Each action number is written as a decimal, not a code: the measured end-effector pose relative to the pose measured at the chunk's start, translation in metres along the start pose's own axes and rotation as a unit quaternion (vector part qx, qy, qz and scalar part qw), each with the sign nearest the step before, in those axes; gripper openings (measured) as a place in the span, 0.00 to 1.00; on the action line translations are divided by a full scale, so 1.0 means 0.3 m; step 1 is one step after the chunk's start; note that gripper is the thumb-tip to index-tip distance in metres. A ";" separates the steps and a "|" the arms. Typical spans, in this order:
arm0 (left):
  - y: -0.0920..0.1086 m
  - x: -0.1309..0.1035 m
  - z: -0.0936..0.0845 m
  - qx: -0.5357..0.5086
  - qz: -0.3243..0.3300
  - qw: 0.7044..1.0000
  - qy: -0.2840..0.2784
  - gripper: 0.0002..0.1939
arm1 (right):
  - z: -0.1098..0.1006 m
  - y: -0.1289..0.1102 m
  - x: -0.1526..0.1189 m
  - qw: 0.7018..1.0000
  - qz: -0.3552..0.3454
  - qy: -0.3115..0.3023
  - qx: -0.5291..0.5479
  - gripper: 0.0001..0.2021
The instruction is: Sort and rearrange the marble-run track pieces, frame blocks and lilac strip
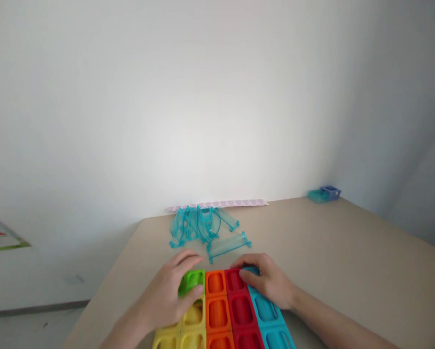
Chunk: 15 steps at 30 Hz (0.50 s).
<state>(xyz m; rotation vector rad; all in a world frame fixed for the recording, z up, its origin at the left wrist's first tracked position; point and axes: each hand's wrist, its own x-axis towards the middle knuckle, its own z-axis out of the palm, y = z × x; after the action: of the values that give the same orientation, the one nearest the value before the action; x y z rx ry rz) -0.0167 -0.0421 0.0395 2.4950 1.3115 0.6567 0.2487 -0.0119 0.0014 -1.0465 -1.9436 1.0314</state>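
Note:
Rows of hollow plastic blocks lie side by side at the bottom of the view. The row colours are yellow (pixel 193 316), orange (pixel 217 312), red (pixel 242 310) and blue (pixel 266 308), with a green block (pixel 193 281) at the far left corner. My left hand (pixel 168 295) curls around the green block's left side. Its thumb lies over the edge between green and yellow, and its index finger reaches past the far edge. My right hand (pixel 270 278) grips the far end of the red and blue rows, thumb on the red block and fingers over the back edge.
Several clear teal curved track pieces (pixel 193 225) lie beyond the blocks; one piece (pixel 228 246) is nearer. A purple patterned strip (pixel 235 203) rests along the white wall. A dark blue box (pixel 331 192) and teal pieces (pixel 317 196) sit at the table's far right corner.

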 end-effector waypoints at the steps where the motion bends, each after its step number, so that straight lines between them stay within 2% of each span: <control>1: -0.008 0.022 0.008 -0.016 -0.004 0.999 -0.030 0.21 | 0.002 -0.004 0.001 1.000 0.011 -0.003 0.007 0.11; 3: -0.021 0.042 0.030 -0.043 -0.021 0.997 -0.059 0.20 | 0.003 -0.009 0.004 0.999 0.026 -0.006 0.024 0.11; 8: -0.039 0.027 0.059 -0.096 -0.053 0.993 -0.042 0.20 | 0.005 -0.015 0.016 0.999 0.037 -0.011 0.034 0.12; 15: -0.085 0.019 0.027 -0.170 -0.027 0.985 -0.025 0.15 | 0.008 -0.016 0.031 0.999 0.044 -0.014 0.018 0.13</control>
<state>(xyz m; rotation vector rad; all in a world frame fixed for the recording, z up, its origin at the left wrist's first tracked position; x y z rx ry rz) -0.0281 -0.0231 0.0233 2.1803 1.1345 0.7330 0.2410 -0.0063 0.0064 -1.1121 -1.9074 1.1308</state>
